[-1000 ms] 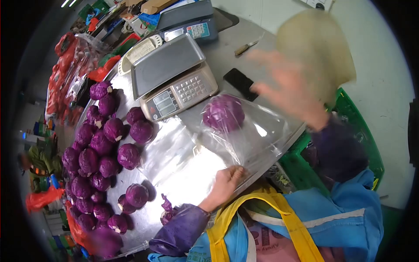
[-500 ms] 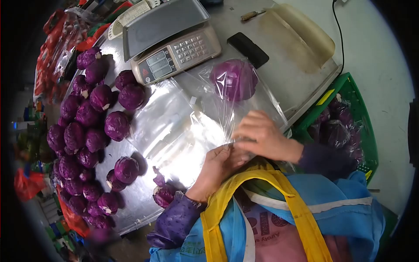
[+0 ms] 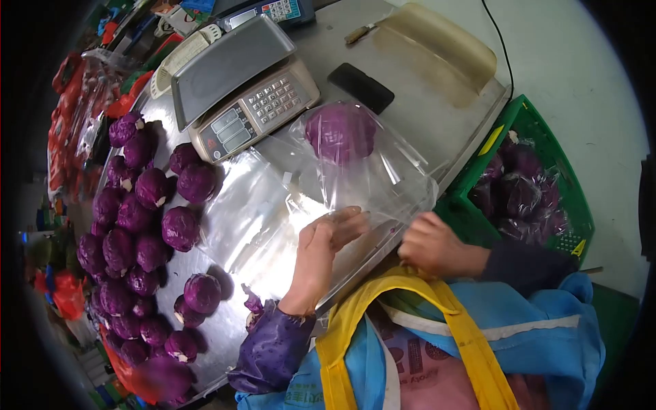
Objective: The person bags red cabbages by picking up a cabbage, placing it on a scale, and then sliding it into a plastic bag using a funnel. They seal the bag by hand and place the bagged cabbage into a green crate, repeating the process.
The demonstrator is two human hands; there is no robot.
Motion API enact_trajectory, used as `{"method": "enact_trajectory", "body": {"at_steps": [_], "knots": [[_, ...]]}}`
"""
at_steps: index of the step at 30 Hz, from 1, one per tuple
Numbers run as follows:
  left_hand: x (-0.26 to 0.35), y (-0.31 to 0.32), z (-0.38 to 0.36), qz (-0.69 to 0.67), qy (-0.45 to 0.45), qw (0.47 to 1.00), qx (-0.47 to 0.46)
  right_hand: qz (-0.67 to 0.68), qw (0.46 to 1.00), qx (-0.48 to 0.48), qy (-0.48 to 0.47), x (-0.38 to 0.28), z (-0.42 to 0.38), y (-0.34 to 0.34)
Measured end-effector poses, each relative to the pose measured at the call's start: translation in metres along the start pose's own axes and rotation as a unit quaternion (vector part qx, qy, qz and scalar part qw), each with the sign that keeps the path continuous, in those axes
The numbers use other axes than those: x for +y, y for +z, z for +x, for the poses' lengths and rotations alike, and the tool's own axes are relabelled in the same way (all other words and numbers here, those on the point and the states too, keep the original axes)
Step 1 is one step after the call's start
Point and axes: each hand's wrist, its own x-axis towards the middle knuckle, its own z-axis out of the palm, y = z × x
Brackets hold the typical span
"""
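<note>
A purple cabbage (image 3: 339, 133) lies inside a clear plastic bag (image 3: 403, 181) on the metal table. My left hand (image 3: 320, 254) is at the bag's near end, fingers stretched out together and touching or just over the film. Whether it pinches any plastic cannot be seen. My right hand (image 3: 434, 247) has its fingers curled, close to the yellow-edged blue apron (image 3: 437, 294) and apart from the cabbage. What those fingers hold, if anything, is hidden. Under the bag lies more clear film (image 3: 249, 205).
Loose purple cabbages (image 3: 119, 249) crowd the table's left side. A scale (image 3: 256, 109) stands at the back, with a black phone (image 3: 361, 87) and a small knife (image 3: 360, 33) nearby. On the right, a green crate (image 3: 577, 184) holds wrapped cabbages.
My hands were together at the bag's gathered neck and have parted. The right moved down and right toward the apron; the left fingers straightened. The bag's neck has spread. The camera view shifted slightly.
</note>
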Motion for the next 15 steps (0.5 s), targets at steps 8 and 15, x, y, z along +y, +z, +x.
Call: {"method": "enact_trajectory", "body": {"at_steps": [8, 15], "knots": [[0.001, 0.011, 0.004, 0.001, -0.018, 0.999, -0.051, 0.056, 0.975, 0.181, 0.115, 0.012, 0.06, -0.019], [0.001, 0.007, 0.013, -0.001, -0.009, 0.999, -0.042, 0.014, 0.988, 0.127, 0.086, 0.011, 0.078, -0.005]]}}
